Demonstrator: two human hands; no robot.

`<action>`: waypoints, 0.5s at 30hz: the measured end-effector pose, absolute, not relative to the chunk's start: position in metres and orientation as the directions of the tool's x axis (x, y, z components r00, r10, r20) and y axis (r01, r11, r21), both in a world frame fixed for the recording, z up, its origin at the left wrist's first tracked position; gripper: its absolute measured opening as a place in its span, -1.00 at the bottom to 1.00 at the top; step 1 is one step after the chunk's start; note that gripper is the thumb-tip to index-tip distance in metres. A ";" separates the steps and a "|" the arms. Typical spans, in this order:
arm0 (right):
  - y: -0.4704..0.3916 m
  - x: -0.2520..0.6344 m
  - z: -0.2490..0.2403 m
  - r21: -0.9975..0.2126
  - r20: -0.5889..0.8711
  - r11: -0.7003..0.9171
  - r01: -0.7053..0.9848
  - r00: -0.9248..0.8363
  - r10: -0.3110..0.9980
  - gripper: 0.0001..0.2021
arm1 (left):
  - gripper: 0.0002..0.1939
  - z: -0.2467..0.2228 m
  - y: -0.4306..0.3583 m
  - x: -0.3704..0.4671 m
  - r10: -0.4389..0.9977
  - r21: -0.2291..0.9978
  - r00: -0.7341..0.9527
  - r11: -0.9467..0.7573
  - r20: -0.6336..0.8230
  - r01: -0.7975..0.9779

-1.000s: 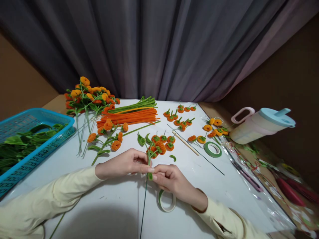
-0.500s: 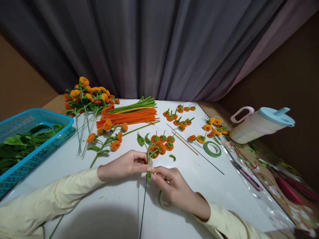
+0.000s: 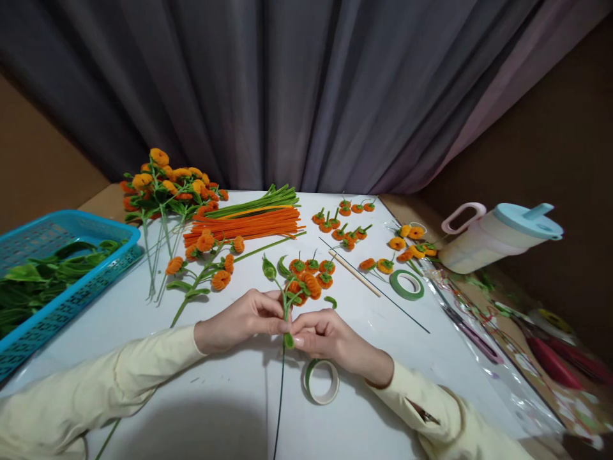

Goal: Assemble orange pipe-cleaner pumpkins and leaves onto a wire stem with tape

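Smack mid-frame, left hand (image 3: 253, 319) pinching a green stem (image 3: 286, 309), right hand (image 3: 332, 338) pinched up too, gripping a little leaf (image 3: 288, 341) beside it, tape roll (image 3: 307, 383) just below.

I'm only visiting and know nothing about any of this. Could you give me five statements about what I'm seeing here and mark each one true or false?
1. The left hand pinches thin green fuzzy stems. True.

2. The blue perforated plastic basket holds orange flowers. False: it holds green leaves.

3. A bundle of orange fuzzy sticks lies beside a bundle of green fuzzy sticks. True.

4. The pale tumbler with a light-blue lid is on the left side. False: it is on the right.

5. The right hand grips the nearer green-and-white round tape roll. False: that roll lies on the white tabletop; the right hand is at the stems.
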State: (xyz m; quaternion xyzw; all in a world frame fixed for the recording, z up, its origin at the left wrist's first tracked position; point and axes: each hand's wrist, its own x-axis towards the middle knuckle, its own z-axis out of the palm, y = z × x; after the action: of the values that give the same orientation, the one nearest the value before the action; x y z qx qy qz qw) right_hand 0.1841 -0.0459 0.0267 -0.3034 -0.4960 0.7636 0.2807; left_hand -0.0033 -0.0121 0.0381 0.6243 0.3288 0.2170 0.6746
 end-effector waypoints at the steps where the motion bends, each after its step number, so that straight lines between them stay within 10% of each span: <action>1: -0.044 0.184 0.026 -0.927 -0.174 -0.350 -0.138 -0.669 0.723 -0.72 | -0.72 0.037 -0.013 -0.003 0.698 0.987 0.698 0.123 -0.159 0.102; 15: -0.045 0.174 0.021 -0.841 -0.143 -0.471 -0.265 -0.732 0.667 -0.80 | -0.59 0.031 -0.013 0.000 0.638 0.968 0.758 0.247 -0.136 -0.034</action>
State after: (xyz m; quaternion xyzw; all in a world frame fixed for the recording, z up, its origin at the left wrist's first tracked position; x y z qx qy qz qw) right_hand 0.1741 -0.0454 0.0213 -0.2335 -0.4300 0.8252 0.2823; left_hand -0.0003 -0.0132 0.0308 0.5704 0.2643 0.2258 0.7441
